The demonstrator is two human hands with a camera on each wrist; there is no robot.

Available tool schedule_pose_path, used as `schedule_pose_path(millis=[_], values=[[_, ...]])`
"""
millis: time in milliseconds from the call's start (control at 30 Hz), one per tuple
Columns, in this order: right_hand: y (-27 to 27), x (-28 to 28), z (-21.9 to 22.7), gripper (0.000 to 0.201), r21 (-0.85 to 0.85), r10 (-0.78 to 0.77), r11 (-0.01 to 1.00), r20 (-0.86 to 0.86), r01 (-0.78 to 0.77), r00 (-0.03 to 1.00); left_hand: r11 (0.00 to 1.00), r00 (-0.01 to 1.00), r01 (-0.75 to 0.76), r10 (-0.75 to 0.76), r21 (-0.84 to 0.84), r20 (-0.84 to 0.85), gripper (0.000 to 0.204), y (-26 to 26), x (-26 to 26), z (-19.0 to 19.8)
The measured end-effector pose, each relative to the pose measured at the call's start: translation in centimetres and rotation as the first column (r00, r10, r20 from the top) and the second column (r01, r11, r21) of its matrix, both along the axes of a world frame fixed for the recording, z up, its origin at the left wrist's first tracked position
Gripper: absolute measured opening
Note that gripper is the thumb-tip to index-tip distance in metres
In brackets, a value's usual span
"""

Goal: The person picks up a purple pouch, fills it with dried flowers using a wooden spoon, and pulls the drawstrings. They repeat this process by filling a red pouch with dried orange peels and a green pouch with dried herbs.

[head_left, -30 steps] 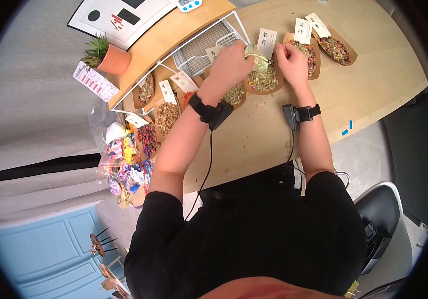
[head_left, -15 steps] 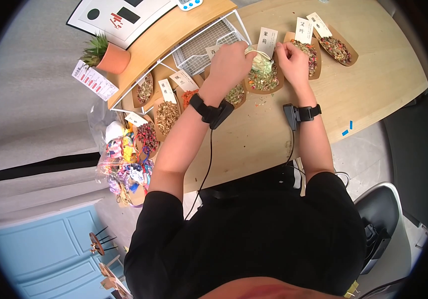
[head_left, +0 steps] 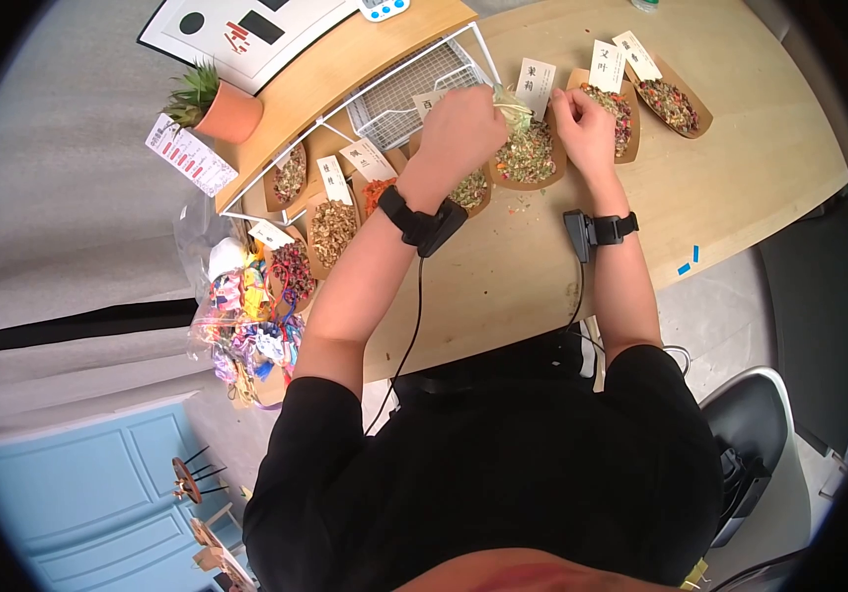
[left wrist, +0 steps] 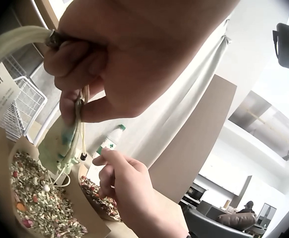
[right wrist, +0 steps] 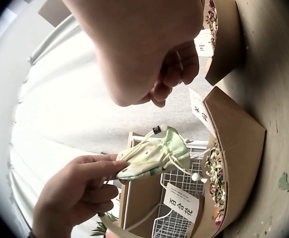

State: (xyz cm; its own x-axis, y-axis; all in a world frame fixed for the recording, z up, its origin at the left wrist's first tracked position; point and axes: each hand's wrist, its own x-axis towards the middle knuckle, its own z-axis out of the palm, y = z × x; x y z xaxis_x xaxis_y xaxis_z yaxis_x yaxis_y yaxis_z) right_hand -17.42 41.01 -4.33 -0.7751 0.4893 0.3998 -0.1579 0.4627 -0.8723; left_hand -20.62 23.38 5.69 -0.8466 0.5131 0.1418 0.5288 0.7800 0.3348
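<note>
My left hand point(head_left: 462, 138) pinches a pale green drawstring pouch point(head_left: 514, 109) between thumb and fingers, above a paper tray of dried mixed herbs point(head_left: 526, 156). In the right wrist view the pouch point(right wrist: 157, 156) lies sideways from the fingertips of my left hand point(right wrist: 77, 193), with white cords and beads dangling. From the left fist a pale green band point(left wrist: 15, 42) also extends. My right hand point(head_left: 587, 130) hovers right of the pouch, fingers loosely curled, holding nothing; it appears apart from the pouch point(left wrist: 60, 144) in the left wrist view.
Several labelled herb trays, such as this one point(head_left: 333, 232), line the table point(head_left: 503, 286). Behind them are a wire basket point(head_left: 409, 89) and a wooden riser point(head_left: 345, 74) with a potted plant point(head_left: 230, 111). Colourful pouches point(head_left: 256, 316) lie at the left; a bottle point(left wrist: 112, 139) stands beyond.
The pouch has tilted and shifted slightly up, away from the herbs, while my left hand keeps its grip. My right hand stays nearly still, and the head view has shifted a little.
</note>
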Motion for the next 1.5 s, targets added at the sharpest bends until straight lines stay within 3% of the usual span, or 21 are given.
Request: schedule_pose_path(millis=[267,367,567,867,1500], values=[[0.1,0.0,0.1,0.032,0.013,-0.009,1.000,0.028,0.009,1.000,0.999,0.998,0.018,-0.016,-0.039,0.063,0.029,0.1,0.1,0.5],[0.0,0.0,0.2,0.032,0.004,-0.008,1.000,0.030,0.008,1.000,0.999,0.999,0.040,-0.040,-0.003,0.006,0.029,0.0,0.1,0.0],[0.0,0.1,0.2,0.031,0.005,-0.002,1.000,0.013,0.001,1.000,0.998,0.998,0.019,-0.022,0.055,0.060,0.026,0.3,0.0,-0.1],[-0.1,0.1,0.3,0.032,-0.008,-0.004,1.000,0.020,0.004,1.000,0.999,0.999,-0.015,0.016,-0.032,0.046,0.024,0.7,0.4,-0.1],[0.1,0.1,0.3,0.033,0.025,-0.006,1.000,0.033,0.006,0.999,0.993,0.999,0.047,-0.048,0.112,0.000,0.030,0.3,0.3,-0.1]])
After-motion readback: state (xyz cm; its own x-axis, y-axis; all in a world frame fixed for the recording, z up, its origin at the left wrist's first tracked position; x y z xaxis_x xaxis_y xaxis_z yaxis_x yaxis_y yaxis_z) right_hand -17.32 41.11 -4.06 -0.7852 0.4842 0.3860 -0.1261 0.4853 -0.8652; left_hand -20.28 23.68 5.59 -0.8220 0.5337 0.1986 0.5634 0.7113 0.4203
